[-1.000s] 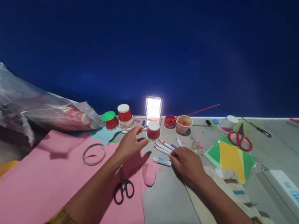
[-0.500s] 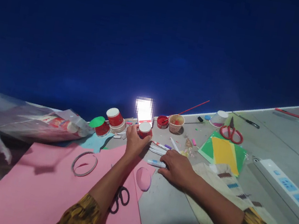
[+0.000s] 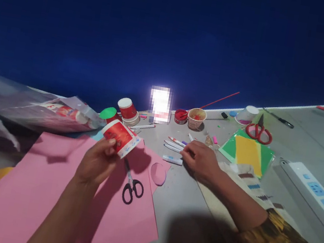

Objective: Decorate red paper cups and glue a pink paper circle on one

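My left hand (image 3: 98, 160) is wrapped round a red and white paper cup (image 3: 120, 137), tilted on its side above the pink paper (image 3: 44, 193). Black-handled scissors (image 3: 130, 184) lie on that paper, just right of the hand. My right hand (image 3: 201, 159) rests at the ends of several white markers (image 3: 173, 145), fingers curled together; what they grip, if anything, is hidden. A capped glue or marker tube (image 3: 172, 160) lies just left of these fingers. Beside the scissors is a pink oval cutout (image 3: 158, 174).
Stacked cups (image 3: 128, 111) and a green-topped cup (image 3: 109, 114) stand behind. A red paint pot (image 3: 180, 116) and patterned cup (image 3: 196, 119) are near the bright screen (image 3: 160, 104). Red scissors (image 3: 259, 133), coloured sheets (image 3: 246, 152) and a power strip (image 3: 317, 195) lie right; plastic bag (image 3: 57, 114) left.
My left hand has lifted the cup and brought it left and nearer, tipping it sideways. The grey ring on the pink paper no longer shows. My right hand stays by the markers, slightly shifted.
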`<state>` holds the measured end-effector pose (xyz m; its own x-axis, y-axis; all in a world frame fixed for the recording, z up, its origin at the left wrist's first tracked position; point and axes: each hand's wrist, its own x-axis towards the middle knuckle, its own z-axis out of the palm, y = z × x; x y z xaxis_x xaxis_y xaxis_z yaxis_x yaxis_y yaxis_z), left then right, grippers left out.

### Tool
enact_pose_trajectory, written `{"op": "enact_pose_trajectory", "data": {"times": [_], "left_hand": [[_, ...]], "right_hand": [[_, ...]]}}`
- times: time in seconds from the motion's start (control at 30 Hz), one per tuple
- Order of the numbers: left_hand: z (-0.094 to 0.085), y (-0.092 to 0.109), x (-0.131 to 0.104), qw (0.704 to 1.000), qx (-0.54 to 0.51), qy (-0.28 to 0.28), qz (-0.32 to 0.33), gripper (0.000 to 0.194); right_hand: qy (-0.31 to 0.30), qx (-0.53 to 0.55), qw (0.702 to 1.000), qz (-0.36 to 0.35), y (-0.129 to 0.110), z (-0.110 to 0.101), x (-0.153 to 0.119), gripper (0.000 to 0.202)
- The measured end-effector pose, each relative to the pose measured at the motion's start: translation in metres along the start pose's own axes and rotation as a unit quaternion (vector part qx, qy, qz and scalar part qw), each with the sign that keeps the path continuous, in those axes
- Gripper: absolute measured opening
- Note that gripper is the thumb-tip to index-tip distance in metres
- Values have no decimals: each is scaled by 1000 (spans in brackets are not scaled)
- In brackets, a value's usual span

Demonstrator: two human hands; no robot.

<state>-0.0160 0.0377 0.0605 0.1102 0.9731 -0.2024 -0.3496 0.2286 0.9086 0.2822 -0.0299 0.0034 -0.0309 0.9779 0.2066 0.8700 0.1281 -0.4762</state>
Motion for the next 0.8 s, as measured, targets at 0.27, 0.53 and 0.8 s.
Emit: {"op": "enact_pose_trajectory", "data": {"times": [0.27,0.53,0.8], "left_hand": [[-10,-48,-35,973,-166,-87,-137,49],[-8,-57,-45,988,-66,-130,-45,60],[-9,-46,-49,987,24,-158,-26,63]], "right_hand": [[-44,-83,992,-90,-5,25,-9,11],[-70,-67,989,-111,-3,31,-6,14],[-78,343,936,18,-38,-62,7,29]]}}
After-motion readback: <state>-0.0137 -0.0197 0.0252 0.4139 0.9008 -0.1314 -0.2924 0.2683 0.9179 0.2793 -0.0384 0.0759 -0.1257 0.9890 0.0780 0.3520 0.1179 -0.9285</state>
